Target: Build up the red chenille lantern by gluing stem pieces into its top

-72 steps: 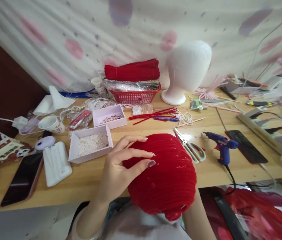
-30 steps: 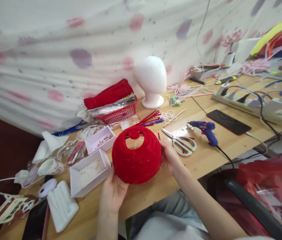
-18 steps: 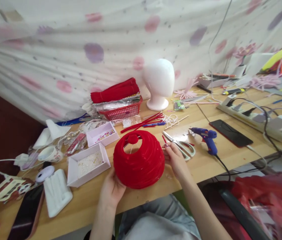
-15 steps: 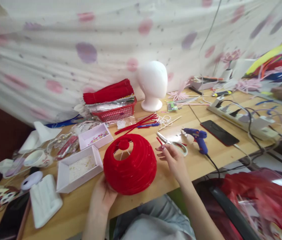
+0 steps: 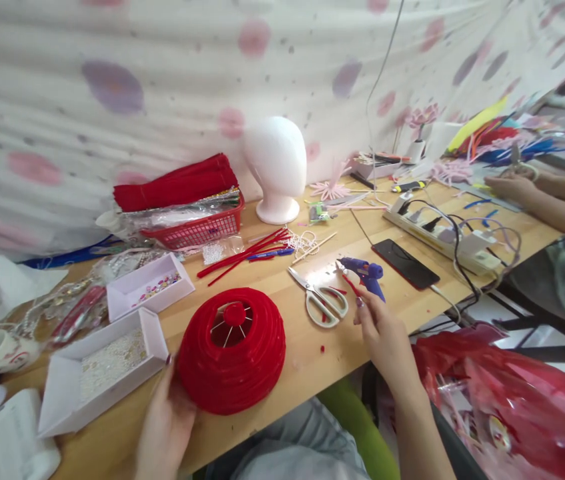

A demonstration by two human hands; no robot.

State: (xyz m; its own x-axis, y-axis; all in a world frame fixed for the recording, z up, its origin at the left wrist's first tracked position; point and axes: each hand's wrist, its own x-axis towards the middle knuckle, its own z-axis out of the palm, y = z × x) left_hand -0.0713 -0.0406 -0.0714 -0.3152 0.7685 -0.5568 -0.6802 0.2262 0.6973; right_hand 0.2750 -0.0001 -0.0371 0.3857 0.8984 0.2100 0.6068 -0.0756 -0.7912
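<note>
My left hand [image 5: 169,413] grips the left side of a red dome-shaped piece [image 5: 257,360] wound with fuzzy red strips; some of its fingers are hidden behind it. Through the round opening at its top, thin spokes of a wire frame and a red fuzzy ball show. My right hand [image 5: 379,327] pinches a short red chenille stem [image 5: 351,285], its far end close to the nozzle of a blue hot glue gun [image 5: 369,272] lying on the table. Just left of that hand lie open scissors [image 5: 326,308] with pale handles.
White boxes of beads [image 5: 57,393] and gems stand at left. Behind are a red basket [image 5: 197,230], loose red chenille stems [image 5: 242,257] and a white foam head [image 5: 277,167]. A phone [image 5: 406,263] and power strip [image 5: 442,233] lie right. Another person's hands [image 5: 517,187] hold scissors at far right.
My right hand has moved right, away from the red piece, bringing the short chenille stem to the glue gun's nozzle. The view has swung right; my left hand keeps its hold.
</note>
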